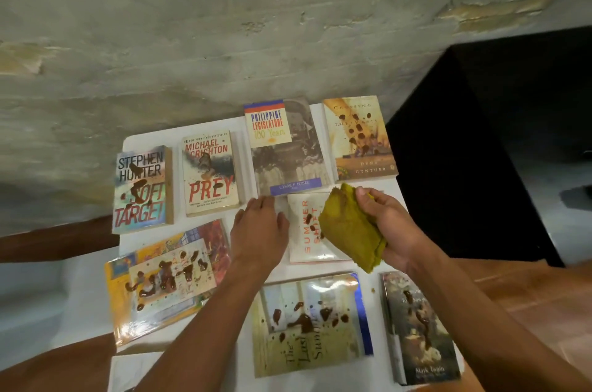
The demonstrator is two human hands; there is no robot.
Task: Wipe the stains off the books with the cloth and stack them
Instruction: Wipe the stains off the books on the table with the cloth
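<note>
Eight books lie face up on a small white table (205,127) set against a rough grey wall (224,23).

Back row, from the left:
- "Stephen Hunter, Soft Target" (141,188)
- "Michael Crichton, Prey" (209,172), with a bestseller line at its top edge
- "Philippine Legislature 100 Years" (286,148), with "Cesar P. Pobre" on a purple band near its bottom
- "Crossing the Dark" (360,137) (the title is faint and only partly legible), credited to Dana Gynther

Nearer row:
- a colourful illustrated book (166,279) at the left, its title not readable
- "The Last Summer" (310,324) in the middle
- a dark cover (419,327) at the right marked "Mark Twain"

Between the rows sits a white book, "Summer Shift" (306,228), printed sideways in orange. Dark brown blobs spot nearly every cover.

The left hand (259,228) reaches forward palm down, fingers straight and slightly spread, its fingertips at the lower edge of the Philippine Legislature book and just beside Summer Shift's left edge.

The right hand (389,225) is raised above the right part of Summer Shift, fingers and thumb curled round a folded mustard-yellow cloth (349,228), which hangs over the book's right side (whether it touches the cover cannot be told). Both forearms stretch in from the bottom.

A black cabinet (480,141) stands to the right of the table.
</note>
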